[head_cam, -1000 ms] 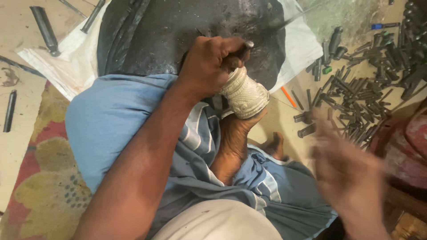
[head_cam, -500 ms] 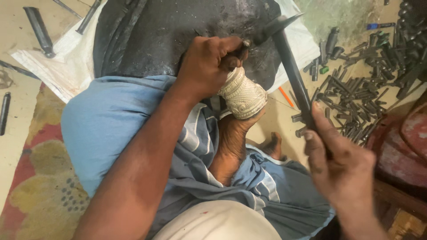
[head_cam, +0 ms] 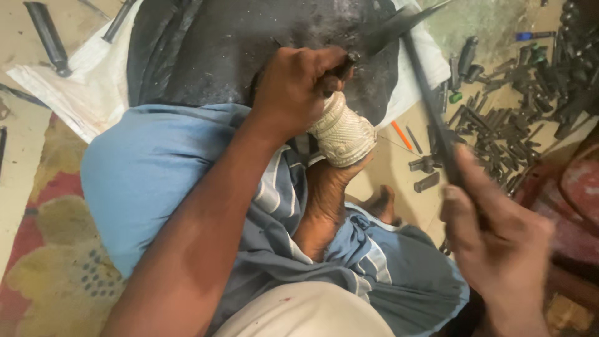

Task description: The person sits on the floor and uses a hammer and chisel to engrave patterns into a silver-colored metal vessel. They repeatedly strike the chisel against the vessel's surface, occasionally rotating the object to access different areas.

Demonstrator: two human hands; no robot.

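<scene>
1. White carved piece (head_cam: 342,132), round and bumpy, sits on our foot (head_cam: 324,193) and leans against a big dark block (head_cam: 237,50).
2. Our left hand (head_cam: 296,87) is closed tight around a thin dark chisel (head_cam: 347,62). Its tip points down at the top of the carved piece.
3. Our right hand (head_cam: 499,231) is wrapped around the handle of a dark hammer (head_cam: 424,93). The hammer head is up over the block, close to the chisel's top end.
4. We see no box or bowl. A heap of dark metal tools (head_cam: 511,100) lies loose on the floor (head_cam: 374,181), to our right.
5. The block rests on a white sheet (head_cam: 81,93).
6. More dark tools (head_cam: 47,34) lie on the floor to our left.
7. A mat (head_cam: 43,262) with red and yellow flowers is under our left side.
8. Blue cloth (head_cam: 143,187) covers our legs.
</scene>
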